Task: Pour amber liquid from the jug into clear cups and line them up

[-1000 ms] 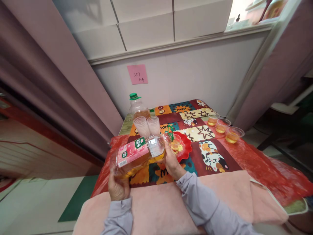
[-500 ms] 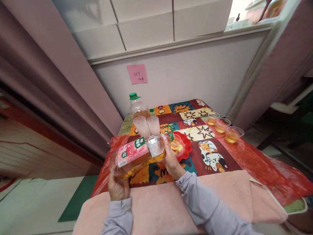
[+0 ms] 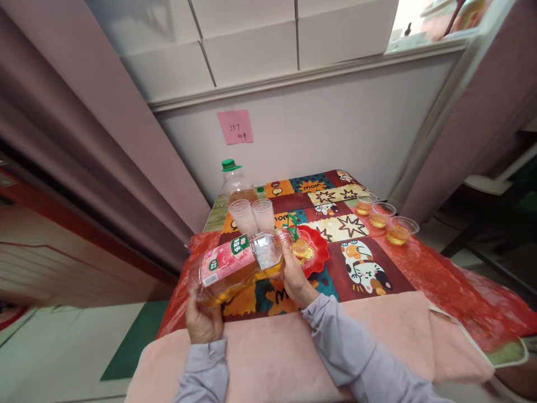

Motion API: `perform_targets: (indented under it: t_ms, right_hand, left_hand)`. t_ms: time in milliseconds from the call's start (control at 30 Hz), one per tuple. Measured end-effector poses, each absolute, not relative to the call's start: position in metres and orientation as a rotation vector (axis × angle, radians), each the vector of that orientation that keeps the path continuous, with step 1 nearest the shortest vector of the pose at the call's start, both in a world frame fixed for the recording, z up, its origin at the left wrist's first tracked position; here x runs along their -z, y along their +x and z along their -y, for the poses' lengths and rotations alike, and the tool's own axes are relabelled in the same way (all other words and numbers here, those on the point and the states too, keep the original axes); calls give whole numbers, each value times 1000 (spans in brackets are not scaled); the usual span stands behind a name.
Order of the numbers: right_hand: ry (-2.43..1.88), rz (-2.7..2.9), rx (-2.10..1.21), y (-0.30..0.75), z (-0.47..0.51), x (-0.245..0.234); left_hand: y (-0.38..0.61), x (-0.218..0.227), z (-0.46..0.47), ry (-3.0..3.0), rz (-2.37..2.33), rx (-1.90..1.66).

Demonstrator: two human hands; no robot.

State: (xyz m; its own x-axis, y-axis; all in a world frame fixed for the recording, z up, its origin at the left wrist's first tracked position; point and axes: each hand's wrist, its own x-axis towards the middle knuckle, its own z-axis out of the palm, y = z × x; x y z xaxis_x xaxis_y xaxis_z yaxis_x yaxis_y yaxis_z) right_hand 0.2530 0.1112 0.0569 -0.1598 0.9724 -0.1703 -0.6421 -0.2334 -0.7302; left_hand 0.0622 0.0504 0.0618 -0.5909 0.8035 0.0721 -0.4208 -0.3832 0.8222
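Note:
A large clear juice bottle (image 3: pixel 229 263) with a pink label and yellow liquid is tilted almost flat between my hands, its neck toward the right. My left hand (image 3: pixel 204 319) supports its base from below. Near the neck, my right hand (image 3: pixel 295 275) grips the bottle with the fingers partly hidden behind it. Beyond the neck a plastic cup (image 3: pixel 300 246) with some yellow liquid sits on a red scalloped plate (image 3: pixel 322 254). A green piece (image 3: pixel 292 225), perhaps a handle or strap, hangs at the bottle's mouth. Whether liquid is flowing is hard to make out.
Two stacks of clear cups (image 3: pixel 251 215) stand behind the bottle. A second bottle (image 3: pixel 237 184) with a green cap is at the back left. Three cups of yellow liquid (image 3: pixel 398 232) line the right side. A pink towel (image 3: pixel 268 358) covers the front edge.
Almost nothing differs. Both hands keep the bottle tilted at the same place, and the cups stay where they were.

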Motion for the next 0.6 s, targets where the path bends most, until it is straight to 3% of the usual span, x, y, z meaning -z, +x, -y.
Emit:
perform_targets:
  t_ms: [600]
  right_hand:
    - [-772,626,-1680,253,-108,-65]
  left_hand:
    - [58,-53,-53,615,-1017,-2068]
